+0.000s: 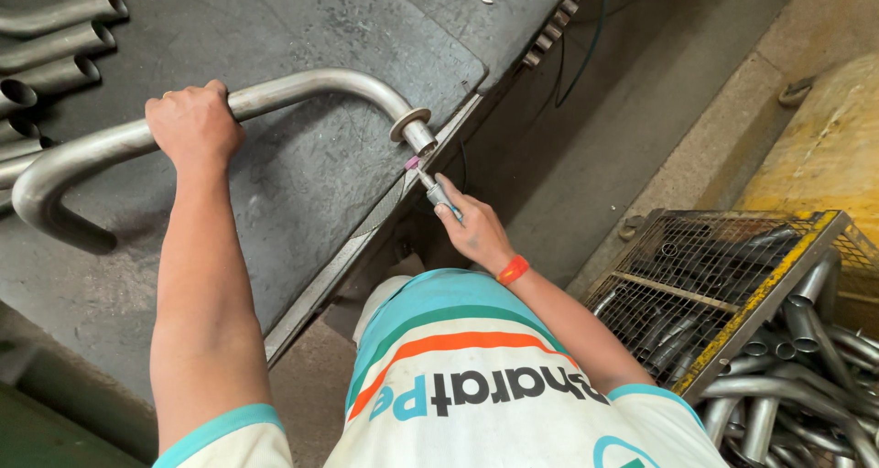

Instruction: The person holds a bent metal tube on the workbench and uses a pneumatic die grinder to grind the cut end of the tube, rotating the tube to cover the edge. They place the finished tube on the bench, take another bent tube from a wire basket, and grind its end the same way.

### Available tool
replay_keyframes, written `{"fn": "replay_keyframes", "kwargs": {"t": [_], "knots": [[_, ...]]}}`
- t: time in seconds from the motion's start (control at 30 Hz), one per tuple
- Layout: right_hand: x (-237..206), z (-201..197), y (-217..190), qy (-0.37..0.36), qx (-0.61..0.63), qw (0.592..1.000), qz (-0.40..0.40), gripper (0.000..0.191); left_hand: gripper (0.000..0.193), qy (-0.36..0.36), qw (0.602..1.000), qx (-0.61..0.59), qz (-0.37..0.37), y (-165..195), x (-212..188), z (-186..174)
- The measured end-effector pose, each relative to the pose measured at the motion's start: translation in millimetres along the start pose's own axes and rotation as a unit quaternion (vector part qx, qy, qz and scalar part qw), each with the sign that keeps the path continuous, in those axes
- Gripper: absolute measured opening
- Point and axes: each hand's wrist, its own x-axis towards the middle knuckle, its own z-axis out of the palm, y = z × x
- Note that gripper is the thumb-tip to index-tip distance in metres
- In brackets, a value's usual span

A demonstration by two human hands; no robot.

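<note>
1. Pipe (302, 88), a long bent steel tube, lies on the dark workbench (302, 184); its flanged end (414, 127) sits at the bench's right edge.
2. The left hand (194, 125) is closed over the pipe's straight middle run, pinning it to the bench.
3. The right hand (474, 233) is wrapped around a slim grinding tool (438, 193), whose small pink tip (412, 163) sits just below the flange, touching it or nearly so; contact cannot be told for sure.
4. Judged from this, work on the flanged end appears to be under way, not finished; no fresh mark on the metal can be made out.
5. The pipe's long axis runs left to right. At the right it bends toward the near side, so the open flanged end points near-right at the tool; at the left it curls back in a U-bend (41, 198).
6. More bent tubes (55, 42) lie at the far left, and a mesh crate (723, 276) of tubes stands at the right.
</note>
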Motion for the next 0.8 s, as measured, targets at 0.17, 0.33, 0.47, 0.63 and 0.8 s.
{"fn": "replay_keyframes", "kwargs": {"t": [0.17, 0.33, 0.47, 0.63, 0.8], "knots": [[0.0, -6.6, -6.6, 0.045, 0.002, 0.999, -0.022, 0.051, 0.015, 0.002, 1.0, -0.004, 0.002, -0.2, 0.5, 1.0], [5.2, -8.8, 5.9, 0.1, 0.031, 0.994, -0.03, 0.05, 0.016, -0.002, 1.0, -0.008, 0.003, -0.1, 1.2, -0.6], [12.7, -6.0, 16.5, 0.073, 0.044, 0.989, 0.12, 0.053, 0.016, 0.001, 1.0, -0.003, 0.002, 0.7, 1.3, -2.0], [9.4, 5.4, 14.6, 0.009, 0.025, 0.989, 0.148, 0.051, 0.016, -0.014, 1.0, -0.003, -0.002, 1.4, 1.4, -1.0], [0.1, 1.1, 2.5, 0.012, 0.011, 1.0, -0.022, 0.051, 0.013, -0.003, 1.0, 0.003, 0.003, 0.1, 1.6, 2.9]]}}
